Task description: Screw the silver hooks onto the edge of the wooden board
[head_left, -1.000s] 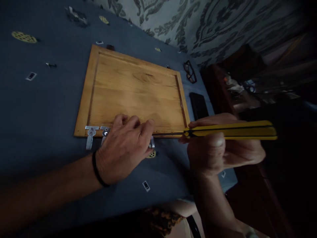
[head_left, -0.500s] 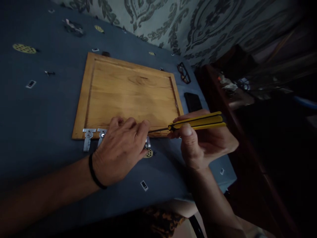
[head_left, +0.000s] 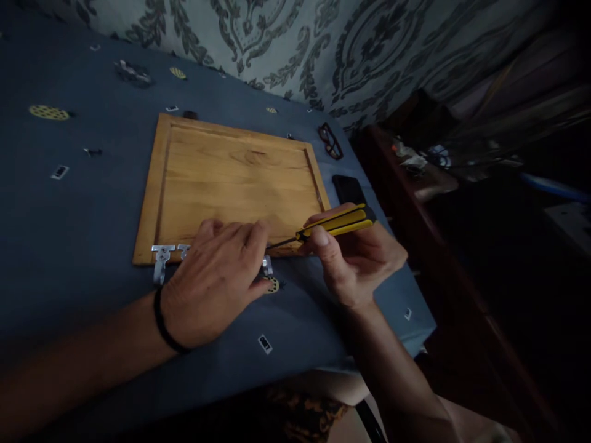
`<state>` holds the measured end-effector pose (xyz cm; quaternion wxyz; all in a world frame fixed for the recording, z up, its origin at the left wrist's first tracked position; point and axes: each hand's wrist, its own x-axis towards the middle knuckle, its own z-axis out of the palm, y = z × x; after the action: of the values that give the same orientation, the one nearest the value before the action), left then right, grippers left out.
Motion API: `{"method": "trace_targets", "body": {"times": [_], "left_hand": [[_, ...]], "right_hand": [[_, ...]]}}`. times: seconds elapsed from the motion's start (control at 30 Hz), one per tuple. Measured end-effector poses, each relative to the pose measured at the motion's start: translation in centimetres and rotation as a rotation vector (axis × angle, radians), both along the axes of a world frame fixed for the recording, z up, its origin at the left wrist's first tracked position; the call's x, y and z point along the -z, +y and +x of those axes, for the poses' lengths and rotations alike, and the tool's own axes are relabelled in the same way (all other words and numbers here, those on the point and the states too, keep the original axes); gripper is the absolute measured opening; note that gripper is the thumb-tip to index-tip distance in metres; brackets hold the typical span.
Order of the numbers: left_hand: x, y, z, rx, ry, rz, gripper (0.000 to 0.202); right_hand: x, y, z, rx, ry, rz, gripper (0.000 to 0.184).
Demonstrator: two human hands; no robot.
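Note:
A framed wooden panel (head_left: 244, 184) lies flat on the bed-like blue cloth. Along its near edge sit T-shaped metal hooks (head_left: 161, 258), one partly covered by my left hand (head_left: 221, 277). That hand, with a black band at the wrist, is closed at the edge, its thumb and fingers around another metal hook (head_left: 268, 266); its fingertips are mostly hidden. My right hand (head_left: 355, 258) grips a yellow-and-black screwdriver (head_left: 341, 221). The shaft slants down left to the panel's edge beside my left fingers, which hide the tip.
Eyeglasses (head_left: 330, 140) and a dark phone-like object (head_left: 348, 189) lie right of the panel. A small dark item (head_left: 92, 151) and a blurred cluster (head_left: 133, 72) rest on the cloth at left. Dark wooden furniture (head_left: 415, 221) stands along the right, a patterned wall behind.
The screwdriver's handle and my right hand have shifted left, and the handle tilts up more. My left hand stays at the same hook. The whole view has moved slightly.

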<state>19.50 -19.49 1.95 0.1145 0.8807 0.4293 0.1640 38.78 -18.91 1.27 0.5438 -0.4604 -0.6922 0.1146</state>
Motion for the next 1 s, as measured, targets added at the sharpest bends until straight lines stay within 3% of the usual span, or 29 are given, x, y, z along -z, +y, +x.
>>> {"method": "trace_targets", "body": {"times": [0.27,0.43,0.57,0.63,0.7,0.87,1.0], "left_hand": [[-2.6,0.8,-2.1,-0.036,-0.15,0.023,0.032],[-4.2,-1.8,-3.0,0.208,-0.176,-0.111,0.032],[-4.8,-5.4,-0.9,0.434,-0.037,-0.306,0.009],[-4.0,-6.9,0.4,0.48,-0.014,-0.337,0.017],[-2.4,-7.9,1.2,0.469,-0.036,-0.269,0.019],[1.9,-8.3,1.2,0.37,-0.127,0.209,0.012],[3.1,-7.9,1.0,0.39,-0.167,0.304,0.012]], "right_hand": [[-0.5,0.5,0.0,0.019,0.162,0.035,0.014],[-0.5,1.0,0.0,-0.023,0.211,-0.003,0.017],[-0.2,1.0,0.0,-0.043,0.221,-0.025,0.017],[-0.1,0.9,-0.1,-0.051,0.231,-0.026,0.017],[-0.1,0.8,-0.2,-0.064,0.24,-0.025,0.018],[-0.3,0.4,-0.4,-0.057,0.251,-0.054,0.019],[-0.4,0.1,-0.6,-0.044,0.236,-0.071,0.019]]}}
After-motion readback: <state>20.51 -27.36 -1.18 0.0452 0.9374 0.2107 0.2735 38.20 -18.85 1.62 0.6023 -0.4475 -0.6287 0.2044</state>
